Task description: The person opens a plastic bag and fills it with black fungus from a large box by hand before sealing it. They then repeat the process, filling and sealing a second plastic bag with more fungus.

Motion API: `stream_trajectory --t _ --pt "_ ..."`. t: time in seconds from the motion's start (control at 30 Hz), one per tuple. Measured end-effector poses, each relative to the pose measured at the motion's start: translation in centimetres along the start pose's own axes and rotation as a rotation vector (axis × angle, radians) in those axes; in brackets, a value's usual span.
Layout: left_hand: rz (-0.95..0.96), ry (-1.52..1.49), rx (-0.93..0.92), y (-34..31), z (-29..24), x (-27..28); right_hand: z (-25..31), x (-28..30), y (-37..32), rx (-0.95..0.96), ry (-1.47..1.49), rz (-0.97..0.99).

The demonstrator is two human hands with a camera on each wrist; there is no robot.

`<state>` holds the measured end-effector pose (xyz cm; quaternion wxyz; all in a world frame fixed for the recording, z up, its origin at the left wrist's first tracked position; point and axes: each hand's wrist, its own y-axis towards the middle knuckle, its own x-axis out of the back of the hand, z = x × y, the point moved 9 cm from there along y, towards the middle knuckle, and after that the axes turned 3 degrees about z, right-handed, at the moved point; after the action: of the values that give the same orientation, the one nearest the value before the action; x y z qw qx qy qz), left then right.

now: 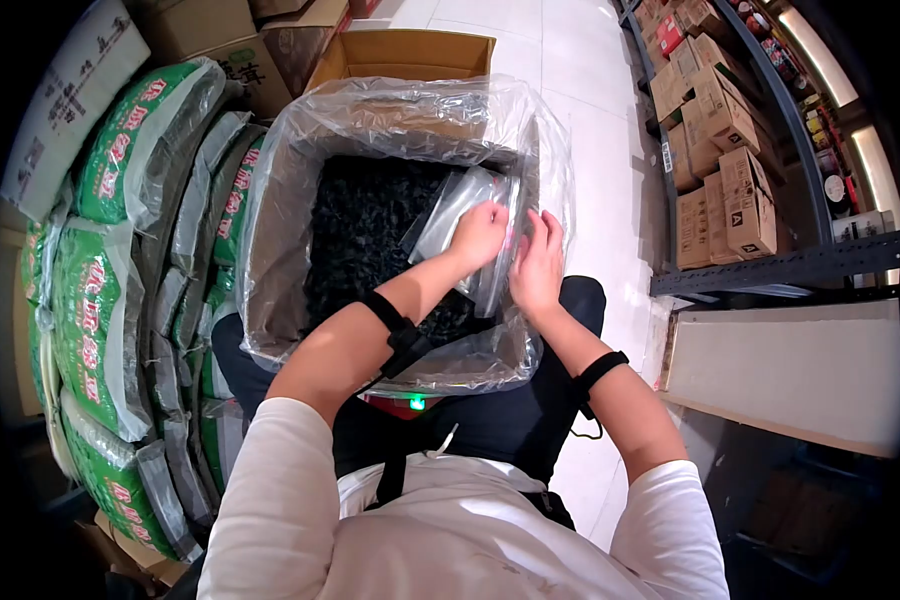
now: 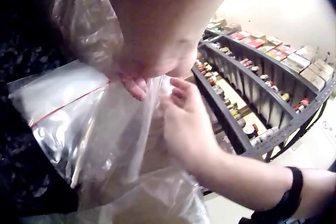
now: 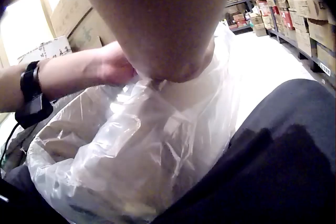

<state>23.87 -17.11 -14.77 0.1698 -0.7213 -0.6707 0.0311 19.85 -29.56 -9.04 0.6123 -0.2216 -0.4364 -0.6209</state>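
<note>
A stack of clear plastic bags with red lines lies over the right part of the box, above the dark, crinkled pieces. The left hand, its fingers curled, pinches the bags near their edge. Beside it the right hand is at the box's right rim, its fingers bent toward the bag edge in the left wrist view; whether it grips the plastic is not clear. A clear liner drapes over the box's walls.
Green printed sacks are stacked on the left. Behind the box are open cartons. Along the right runs a metal shelf with small cartons. The person's knees flank the box.
</note>
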Motion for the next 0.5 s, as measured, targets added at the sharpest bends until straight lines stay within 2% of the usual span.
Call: stream_trajectory --t 0.03,0.1,0.17,0.23,0.3,0.33,0.5 --pt "-0.099 0.180 -0.114 0.0 -2.4 1.3 0.2 0.0 0.1 0.001 -0.004 0.000" --pt "0.005 -0.283 -0.141 -0.2 -5.0 1.8 0.5 0.1 0.0 -0.001 -0.003 -0.016" --pt "0.057 -0.243 -0.244 -1.7 -9.3 4.1 0.6 0.3 0.0 0.003 -0.012 -0.015" --pt "0.103 -0.432 -0.346 -1.7 -11.0 6.5 0.4 0.3 0.0 0.005 -0.005 0.019" --pt "0.130 -0.662 -0.213 -2.3 -11.6 9.5 0.4 0.4 0.1 0.009 -0.004 0.014" --pt "0.130 -0.822 -0.217 -4.0 -13.3 10.6 0.4 0.4 0.1 0.011 -0.003 0.008" --pt "0.194 -0.995 -0.316 -4.9 -13.1 15.8 0.4 0.4 0.0 0.016 -0.014 0.001"
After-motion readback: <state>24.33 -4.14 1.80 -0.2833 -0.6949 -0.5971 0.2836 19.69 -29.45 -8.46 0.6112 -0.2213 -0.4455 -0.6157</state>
